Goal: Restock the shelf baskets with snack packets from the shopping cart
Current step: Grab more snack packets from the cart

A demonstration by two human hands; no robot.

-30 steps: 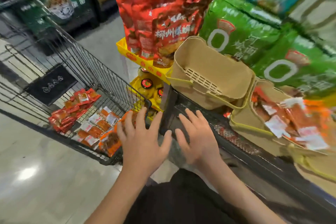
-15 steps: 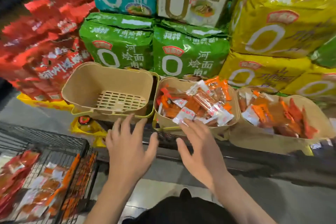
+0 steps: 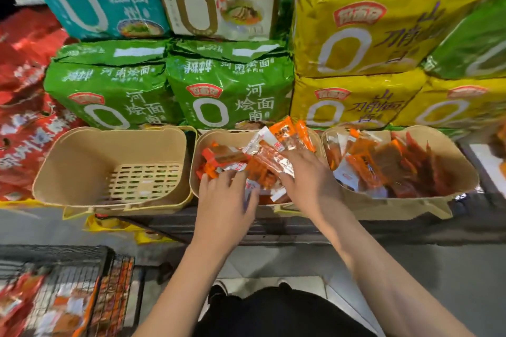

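Both hands are down in the middle basket [image 3: 201, 145] right now. The left hand [image 3: 223, 200] reaches in at the near edge with fingers curled into the snack packets [image 3: 262, 164], and the right hand [image 3: 306, 175] lies on top of the pile with fingers bent over a clear orange packet; can't tell for sure if either one really has a packet gripped or is just pressing on them. At 9 o'clock from the hands is an empty tan basket [image 3: 82, 161] with a slotted bottom, and at 3 o'clock a third basket [image 3: 397, 204] heaped with the same orange packets. Behind the baskets at 12 o'clock are stacked big noodle bags [image 3: 230, 90] in green, yellow, teal and white. The shopping cart [image 3: 68, 254] sits at 8 o'clock with more packets inside.
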